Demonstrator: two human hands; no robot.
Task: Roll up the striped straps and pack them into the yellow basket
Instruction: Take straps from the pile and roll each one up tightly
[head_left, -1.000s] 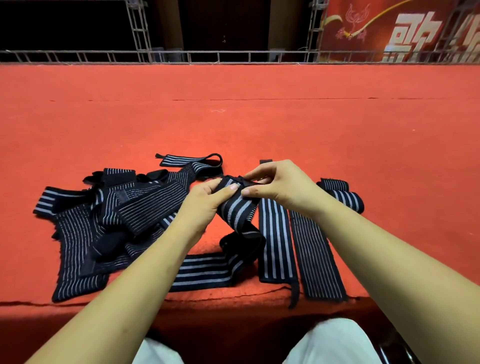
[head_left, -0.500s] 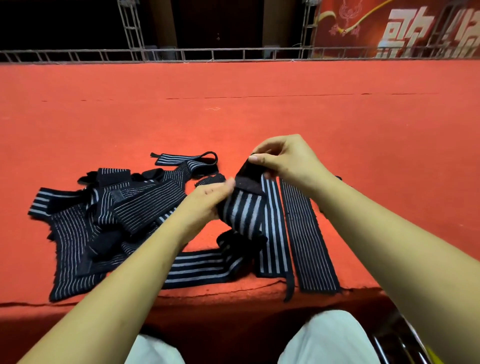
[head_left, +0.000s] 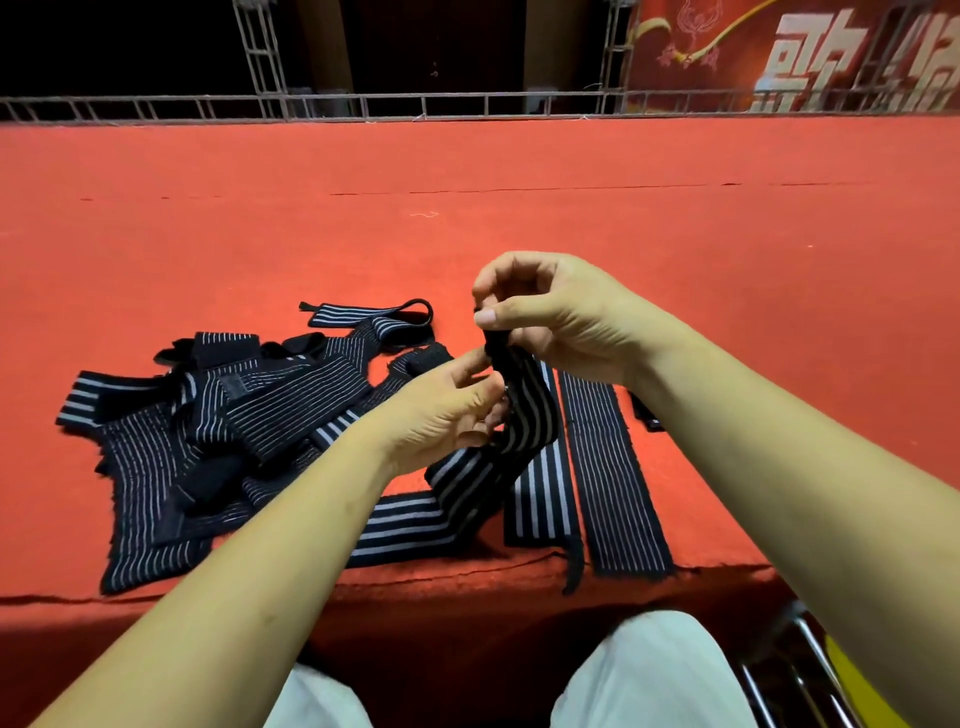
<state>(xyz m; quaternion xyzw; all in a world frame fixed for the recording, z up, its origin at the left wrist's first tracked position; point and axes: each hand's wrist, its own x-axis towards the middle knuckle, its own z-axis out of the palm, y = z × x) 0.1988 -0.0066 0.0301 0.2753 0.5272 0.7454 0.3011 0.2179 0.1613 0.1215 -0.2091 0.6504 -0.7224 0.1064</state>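
Two hands are working one strap (head_left: 524, 410), lifted off the surface (head_left: 519, 208) just right of the pile (head_left: 218, 431). The right hand (head_left: 561, 317) is pinching the strap's plain black end between thumb and curled fingers (head_left: 485, 317). The left hand (head_left: 441, 415) is gripping the striped length just below, its fingers (head_left: 470, 371) curling round the edge. The tail is trailing down onto the surface and running back toward the pile's near side.

Judging from this, the roll is only beginning. To do it well, the right hand should be folding that black end over tight and square while the left is feeding the band flat and taut. The edges should be lining up turn on turn, so the coil is not coning or springing open. The tail is bending where it lands, so it wants straightening as it comes up.

Counting: one strap is in hand. Two more are lying flat side by side right of the pile, one broad-striped strap (head_left: 540, 499) and one fine-striped strap (head_left: 608, 467). One looped strap (head_left: 374, 317) is lying at the pile's far edge. The pile itself is too tangled for counting. No finished roll is showing. One yellow edge (head_left: 852, 686), far right of the pile and below the surface, may be the basket; I cannot tell.
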